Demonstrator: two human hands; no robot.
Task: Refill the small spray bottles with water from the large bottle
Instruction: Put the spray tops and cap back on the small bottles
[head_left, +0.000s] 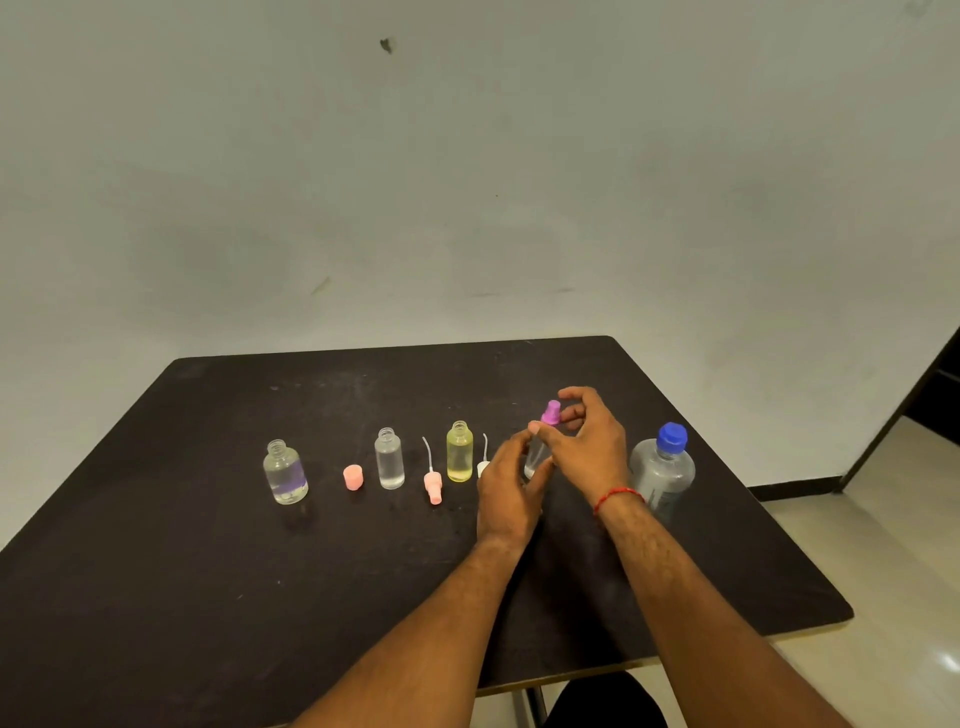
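Here the left hand (511, 486) grips the small bottle (535, 457), the right hand (589, 449) pinching its purple cap (551, 412).

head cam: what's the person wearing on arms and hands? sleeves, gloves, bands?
No sleeves in view and no gloves. The left forearm and left hand carry nothing. The right hand is ungloved too, and a thin red thread band circles its wrist. No watch; rings cannot be made out.
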